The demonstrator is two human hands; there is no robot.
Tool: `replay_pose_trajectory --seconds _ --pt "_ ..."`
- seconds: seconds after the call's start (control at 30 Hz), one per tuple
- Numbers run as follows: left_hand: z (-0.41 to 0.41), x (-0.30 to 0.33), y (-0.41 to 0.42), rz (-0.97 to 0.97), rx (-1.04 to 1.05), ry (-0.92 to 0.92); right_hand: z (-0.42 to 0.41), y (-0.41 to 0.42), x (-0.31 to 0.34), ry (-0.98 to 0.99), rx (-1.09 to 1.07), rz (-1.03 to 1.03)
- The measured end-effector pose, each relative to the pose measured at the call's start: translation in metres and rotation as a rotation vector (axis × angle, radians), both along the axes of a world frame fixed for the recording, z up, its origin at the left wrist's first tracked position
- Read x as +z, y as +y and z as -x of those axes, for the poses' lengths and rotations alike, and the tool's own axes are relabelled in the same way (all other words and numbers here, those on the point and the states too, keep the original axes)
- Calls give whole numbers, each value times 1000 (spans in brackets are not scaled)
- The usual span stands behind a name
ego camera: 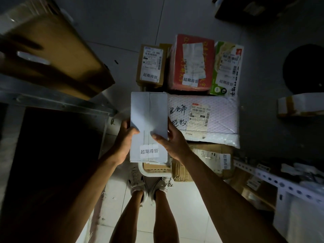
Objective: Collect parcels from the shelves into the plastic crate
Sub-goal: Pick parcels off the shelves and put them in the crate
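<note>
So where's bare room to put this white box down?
Bare floor lies beyond the small brown box and red parcel, and by the feet. Crowded: parcels touch from the green box to the bubble mailer. Both hands grip the white box.

We look down on a grey tiled floor [192, 18], dim at the top and brightly lit near our shoes [149, 186]. On it lies a close group of parcels: a small brown box [151, 65], a red box [192, 62] just beside it, and a green-and-white packet [226, 69] touching the red box's right side. Nearer to us lies a white padded envelope [210, 120], and below it a crumpled brown parcel [201, 162]. A white crate rim [142, 170] shows by our feet; the parcels may rest in it, though we cannot tell. At left a metal shelf [57, 102] carries a large cardboard box [57, 55].
</note>
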State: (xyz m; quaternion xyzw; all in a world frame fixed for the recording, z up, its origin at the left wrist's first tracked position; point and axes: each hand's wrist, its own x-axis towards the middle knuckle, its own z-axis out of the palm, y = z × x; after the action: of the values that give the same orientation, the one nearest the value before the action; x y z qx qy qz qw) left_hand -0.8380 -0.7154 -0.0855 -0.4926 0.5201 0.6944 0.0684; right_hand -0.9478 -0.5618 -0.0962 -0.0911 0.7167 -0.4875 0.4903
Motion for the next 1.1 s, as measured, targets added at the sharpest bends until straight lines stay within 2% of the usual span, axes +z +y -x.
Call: replay_pose_trajectory --seconds 0.2,0.67,1.1 --pt "-1 -3 5 -13 -36 44 3 7 1 42 10 -24" --pt "-8 -3 3 54 -68 -41 -13 1 -4 63 -5 -77" --pt "-13 -15 13 319 -156 -140 -16 8 0 58 -43 -135"
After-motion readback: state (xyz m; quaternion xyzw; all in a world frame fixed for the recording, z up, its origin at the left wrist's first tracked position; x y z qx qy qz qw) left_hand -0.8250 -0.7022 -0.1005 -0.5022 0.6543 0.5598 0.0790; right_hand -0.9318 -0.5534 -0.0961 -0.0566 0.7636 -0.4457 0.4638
